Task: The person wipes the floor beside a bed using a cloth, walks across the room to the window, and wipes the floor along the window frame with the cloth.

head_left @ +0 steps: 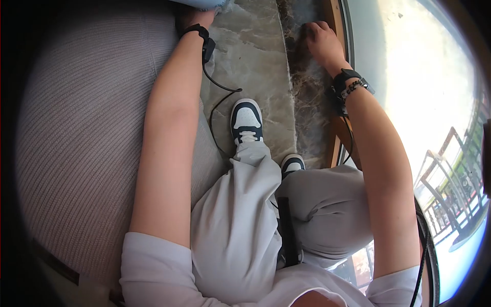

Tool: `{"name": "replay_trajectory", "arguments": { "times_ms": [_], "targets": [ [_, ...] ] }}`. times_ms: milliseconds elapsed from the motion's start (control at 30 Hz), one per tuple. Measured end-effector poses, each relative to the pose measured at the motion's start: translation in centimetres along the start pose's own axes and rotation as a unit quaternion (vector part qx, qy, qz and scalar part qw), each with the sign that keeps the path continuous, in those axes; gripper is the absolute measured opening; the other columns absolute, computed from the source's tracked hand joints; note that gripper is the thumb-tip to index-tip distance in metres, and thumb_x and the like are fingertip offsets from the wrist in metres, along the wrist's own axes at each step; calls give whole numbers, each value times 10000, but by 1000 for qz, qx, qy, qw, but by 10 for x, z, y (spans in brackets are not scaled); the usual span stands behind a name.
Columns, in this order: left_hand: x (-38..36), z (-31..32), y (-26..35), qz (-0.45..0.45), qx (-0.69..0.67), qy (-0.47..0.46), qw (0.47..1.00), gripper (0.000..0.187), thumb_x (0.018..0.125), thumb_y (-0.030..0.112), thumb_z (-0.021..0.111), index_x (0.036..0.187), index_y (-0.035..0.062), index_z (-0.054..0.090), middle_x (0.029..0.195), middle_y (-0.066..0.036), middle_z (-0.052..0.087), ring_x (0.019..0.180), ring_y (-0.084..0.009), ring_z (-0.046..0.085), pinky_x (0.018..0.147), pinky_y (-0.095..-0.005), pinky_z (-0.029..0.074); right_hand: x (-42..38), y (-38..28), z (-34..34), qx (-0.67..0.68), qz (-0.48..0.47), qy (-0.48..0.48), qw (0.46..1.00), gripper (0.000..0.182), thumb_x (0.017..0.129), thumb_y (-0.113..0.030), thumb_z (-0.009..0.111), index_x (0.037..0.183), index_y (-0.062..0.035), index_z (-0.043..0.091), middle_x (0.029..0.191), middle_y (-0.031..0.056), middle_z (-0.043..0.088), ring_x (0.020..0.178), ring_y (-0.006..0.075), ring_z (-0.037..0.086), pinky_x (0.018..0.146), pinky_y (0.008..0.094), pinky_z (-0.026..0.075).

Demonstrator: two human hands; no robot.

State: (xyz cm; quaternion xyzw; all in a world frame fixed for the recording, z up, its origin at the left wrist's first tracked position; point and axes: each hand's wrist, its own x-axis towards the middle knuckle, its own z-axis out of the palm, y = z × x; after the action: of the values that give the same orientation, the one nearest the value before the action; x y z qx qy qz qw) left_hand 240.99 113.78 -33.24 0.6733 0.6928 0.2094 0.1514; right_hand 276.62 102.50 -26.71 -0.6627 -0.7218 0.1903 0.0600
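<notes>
At the top edge, my left hand (203,17) reaches out past the sofa's side, a black band round its wrist. Its fingers are hidden behind a light blue, soft-looking thing (200,4) that the frame cuts off. My right hand (325,43) is low over the dark marble strip (311,94), right beside the wooden window frame (336,18). Its fingers are curled inward with the knuckles up, and I cannot tell what, if anything, is in them. A black strapped device (347,84) and a beaded bracelet (354,88) sit on the right wrist.
A ribbed grey-brown sofa (87,123) fills the left side. The floor (240,61) is grey veined marble, with my shoe (246,123) on it. A black cable (214,110) runs down from the left wrist device. Bright window glass (404,61) lies along the right.
</notes>
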Motion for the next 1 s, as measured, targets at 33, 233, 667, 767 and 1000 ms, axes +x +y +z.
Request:
{"name": "replay_trajectory", "arguments": {
  "times_ms": [33, 233, 667, 767, 1000],
  "targets": [
    [-2, -9, 2, 36, 23, 15, 999, 740, 995, 540, 600, 1532, 41, 497, 1604, -211, 480, 1505, -377, 389, 1228, -457, 312, -2, 1, -2, 0, 0, -9, 1000, 400, 978, -196, 595, 1370, -135, 640, 1358, 120, 617, 1257, 358, 603, 1046, 464, 535],
    [-36, -9, -14, 30, 124, 20, 992, 626, 1029, 435, 575, 1615, 297, 403, 1662, -217, 321, 1483, -516, 322, 1208, -632, 298, 8, -2, -25, -8, 6, -65, 998, 473, 961, -178, 596, 1432, -135, 607, 1386, 139, 596, 1279, 368, 598, 1076, 456, 522],
    [-230, -58, 71, 38, 225, -144, 963, 717, 1014, 420, 627, 1652, 372, 303, 1735, -190, 133, 1553, -552, 151, 1161, -759, 289, -7, -3, -26, -73, -30, -76, 994, 636, 921, -115, 600, 1549, -128, 505, 1454, 166, 546, 1324, 376, 569, 1124, 453, 493],
    [-250, -59, 76, 37, 218, -121, 968, 721, 997, 421, 647, 1642, 378, 328, 1726, -194, 187, 1543, -560, 177, 1137, -763, 316, -6, 3, -24, -93, -61, -83, 990, 657, 921, -137, 603, 1566, -116, 479, 1489, 155, 532, 1359, 373, 549, 1138, 458, 488],
    [-269, -52, 53, 25, 188, -56, 980, 700, 967, 410, 673, 1606, 424, 385, 1724, -149, 237, 1546, -518, 213, 1150, -769, 247, -28, -1, -7, -25, -18, -96, 995, 645, 974, -222, 574, 1582, -59, 434, 1638, 152, 432, 1391, 382, 548, 1141, 461, 481]
  ]
}}
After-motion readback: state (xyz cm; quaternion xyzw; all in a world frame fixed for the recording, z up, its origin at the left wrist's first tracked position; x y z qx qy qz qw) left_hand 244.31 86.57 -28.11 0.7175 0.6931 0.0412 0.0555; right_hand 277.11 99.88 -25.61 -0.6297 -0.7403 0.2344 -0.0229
